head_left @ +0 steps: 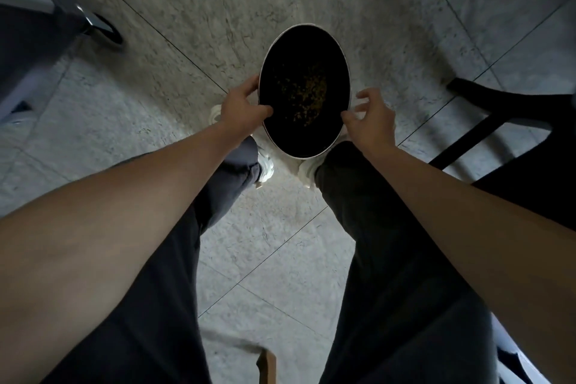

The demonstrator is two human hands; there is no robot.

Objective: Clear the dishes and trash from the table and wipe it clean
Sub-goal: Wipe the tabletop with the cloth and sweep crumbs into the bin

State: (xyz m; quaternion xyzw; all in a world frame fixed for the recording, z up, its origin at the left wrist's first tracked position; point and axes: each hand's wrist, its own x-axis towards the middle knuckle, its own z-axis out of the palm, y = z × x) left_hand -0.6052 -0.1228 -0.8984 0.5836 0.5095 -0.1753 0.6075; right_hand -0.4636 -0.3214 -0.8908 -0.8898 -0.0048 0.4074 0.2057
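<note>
A round bowl (pixel 304 40), black inside with a white rim, is held out above the floor in front of my legs. Yellowish food crumbs (pixel 310 93) lie in its bottom. My left hand (pixel 241 106) grips the bowl's left rim, thumb over the inner edge and fingers behind the wall. My right hand (pixel 371 117) is at the bowl's right rim with fingers loosely spread; its fingertips are at the edge, and I cannot tell whether they touch it.
Grey marble floor tiles (pixel 218 9) fill the view. A dark chair frame (pixel 498 109) stands at the right. Furniture with a metal leg (pixel 93 20) is at the upper left. A wooden edge (pixel 266 365) shows at the bottom. My white shoes (pixel 265 165) are below the bowl.
</note>
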